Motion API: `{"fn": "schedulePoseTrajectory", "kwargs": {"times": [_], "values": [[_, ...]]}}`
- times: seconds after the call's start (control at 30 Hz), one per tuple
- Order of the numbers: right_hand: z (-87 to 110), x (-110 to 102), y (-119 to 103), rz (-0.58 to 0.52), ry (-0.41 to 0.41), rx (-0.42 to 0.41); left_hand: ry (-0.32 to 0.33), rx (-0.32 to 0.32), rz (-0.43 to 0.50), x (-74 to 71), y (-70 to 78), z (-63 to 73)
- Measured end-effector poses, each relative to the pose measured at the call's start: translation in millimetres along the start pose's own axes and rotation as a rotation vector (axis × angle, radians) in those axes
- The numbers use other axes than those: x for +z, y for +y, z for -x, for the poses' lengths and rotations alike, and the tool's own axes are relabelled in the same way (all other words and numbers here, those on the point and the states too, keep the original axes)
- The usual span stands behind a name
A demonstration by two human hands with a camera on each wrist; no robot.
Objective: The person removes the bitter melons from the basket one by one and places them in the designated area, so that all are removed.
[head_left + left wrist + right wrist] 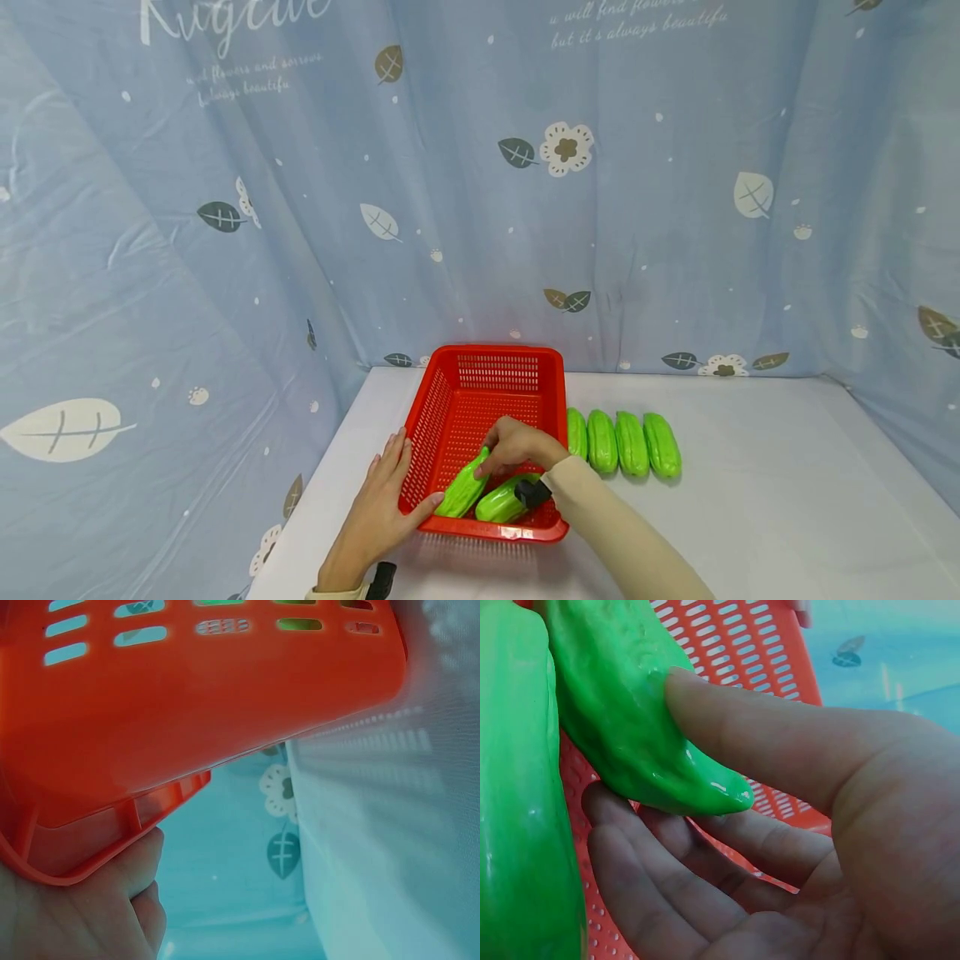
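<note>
In the head view my right hand (pixel 517 443) reaches into a red basket (pixel 489 530). Its thumb and fingers pinch the tapered end of a bright green, bumpy bitter melon (pixel 462 486), which slants toward the basket's front left corner. The right wrist view shows the thumb on top of this melon (pixel 626 697) and the fingers beneath it. A second bitter melon (pixel 504 502) lies beside it in the basket, partly hidden by the right wrist. My left hand (pixel 382 502) rests on the basket's front left corner, fingers straight along the left rim and thumb at the front rim.
Several more green melons (pixel 632 444) lie in a row on the white table (pixel 765 492), just right of the basket; the nearest is partly covered by its side. A blue patterned curtain (pixel 660 275) hangs behind and at both sides of the table.
</note>
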State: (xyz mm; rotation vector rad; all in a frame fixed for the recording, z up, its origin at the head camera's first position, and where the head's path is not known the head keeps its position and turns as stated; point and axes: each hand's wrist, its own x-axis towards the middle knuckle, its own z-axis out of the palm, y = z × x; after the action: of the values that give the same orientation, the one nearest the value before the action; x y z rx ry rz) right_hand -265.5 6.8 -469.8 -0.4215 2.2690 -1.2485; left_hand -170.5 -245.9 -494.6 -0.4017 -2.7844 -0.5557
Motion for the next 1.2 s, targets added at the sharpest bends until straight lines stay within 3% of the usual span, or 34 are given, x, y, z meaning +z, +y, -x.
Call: {"fn": "schedulePoseTrajectory", "kwargs": {"times": [0.23, 0.77, 1.2], "values": [[1.3, -2, 0, -0.061, -0.006, -0.009, 0.002, 0.006, 0.006, -1.0, 1.1, -0.7], [1.5, -8, 0, -0.133, 0.114, -0.02, -0.014, -0.023, 0.003, -2.2, 2.6, 0.4], [8.0, -13, 6, -0.275, 0.153, -0.009, -0.046, -0.057, 0.005, -2.5, 3.3, -0.3]]}}
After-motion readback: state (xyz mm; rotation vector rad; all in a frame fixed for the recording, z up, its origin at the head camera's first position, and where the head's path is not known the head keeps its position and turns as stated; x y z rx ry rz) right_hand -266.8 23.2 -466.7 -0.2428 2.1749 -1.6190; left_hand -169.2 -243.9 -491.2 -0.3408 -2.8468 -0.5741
